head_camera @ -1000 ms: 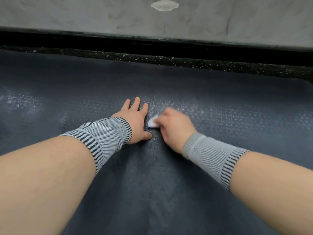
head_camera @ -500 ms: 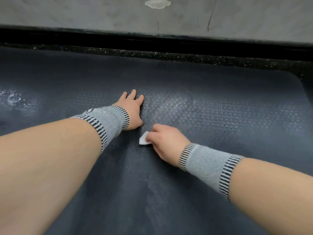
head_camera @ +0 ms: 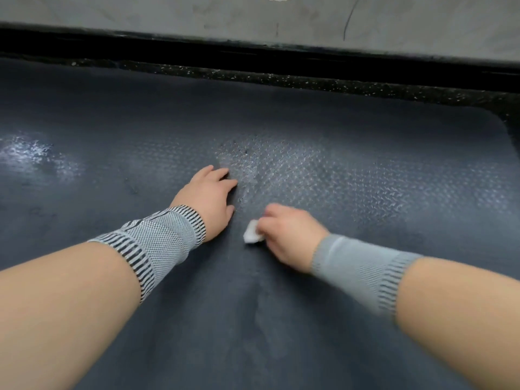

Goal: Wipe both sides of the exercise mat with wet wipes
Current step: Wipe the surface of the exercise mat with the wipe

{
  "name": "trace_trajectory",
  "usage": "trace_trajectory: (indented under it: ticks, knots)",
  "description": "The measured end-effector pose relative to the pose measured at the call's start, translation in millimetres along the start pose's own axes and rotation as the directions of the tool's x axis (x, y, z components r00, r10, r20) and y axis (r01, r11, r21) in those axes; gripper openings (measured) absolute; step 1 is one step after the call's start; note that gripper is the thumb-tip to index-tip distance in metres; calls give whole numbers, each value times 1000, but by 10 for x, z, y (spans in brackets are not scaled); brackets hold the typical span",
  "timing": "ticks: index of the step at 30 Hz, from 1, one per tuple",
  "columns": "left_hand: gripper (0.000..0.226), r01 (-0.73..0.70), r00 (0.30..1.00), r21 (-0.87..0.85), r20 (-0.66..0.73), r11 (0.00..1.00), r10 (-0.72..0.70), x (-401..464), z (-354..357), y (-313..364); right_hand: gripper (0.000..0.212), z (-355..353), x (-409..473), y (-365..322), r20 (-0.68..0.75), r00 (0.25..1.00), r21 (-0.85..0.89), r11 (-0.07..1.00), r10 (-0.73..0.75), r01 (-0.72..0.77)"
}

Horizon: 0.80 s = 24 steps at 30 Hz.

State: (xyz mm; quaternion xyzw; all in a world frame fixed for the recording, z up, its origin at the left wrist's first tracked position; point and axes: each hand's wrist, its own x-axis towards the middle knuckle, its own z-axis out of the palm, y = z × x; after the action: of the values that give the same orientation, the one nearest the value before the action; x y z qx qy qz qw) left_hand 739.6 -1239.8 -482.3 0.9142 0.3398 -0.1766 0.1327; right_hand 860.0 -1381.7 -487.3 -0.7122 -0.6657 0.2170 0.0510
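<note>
My left hand (head_camera: 209,201) lies flat, fingers spread, pinning the dark textured rubber exercise mat (head_camera: 365,175) to the floor. My right hand (head_camera: 287,235) pinches a small wadded white wet wipe (head_camera: 251,235) against it. I judge that scrap could slip free or skip patches.

Dark speckled floor (head_camera: 309,80), seen as a strip along the far side and at the far right corner. Directly on it, a dark blue-grey mat (head_camera: 365,153), flat, filling the near and middle ground, its rounded far right corner in view. Diamond-textured surface, with a pale shiny patch at the far left and another in the middle. Resting on the mat: left hand (head_camera: 208,198), palm down, fingers spread flat, left of centre; just right of it, right hand (head_camera: 289,237), curled over a small white wipe (head_camera: 251,235) pressed to the mat.
</note>
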Motion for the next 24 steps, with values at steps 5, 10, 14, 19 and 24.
trace_trajectory:
  ticks: [5, 10, 14, 19, 24]
  knots:
    - [62, -29, 1000, 3, 12, 1000, 29, -212, 112, -143, 22, -99, 119, 479, -294, 781, 110, 831, 551, -545]
    - [63, -124, 992, 80, 39, 989, 121, -320, 66, -94, 18, 247, -23, -412, -157, 980, 91, 990, 123, -110]
    - [67, -249, 965, 212, 137, 945, 224, -522, 57, -117, 20, 137, -306, -65, -67, 997, 45, 998, -40, 43]
    - [71, -319, 939, 237, 212, 917, 272, -890, 196, -201, 20, 92, -132, 59, -257, 804, 126, 844, 536, -522]
    - [74, -228, 964, 145, 169, 963, 203, -1147, 397, -145, 26, 424, -428, -844, 0, 998, 101, 993, 57, -57]
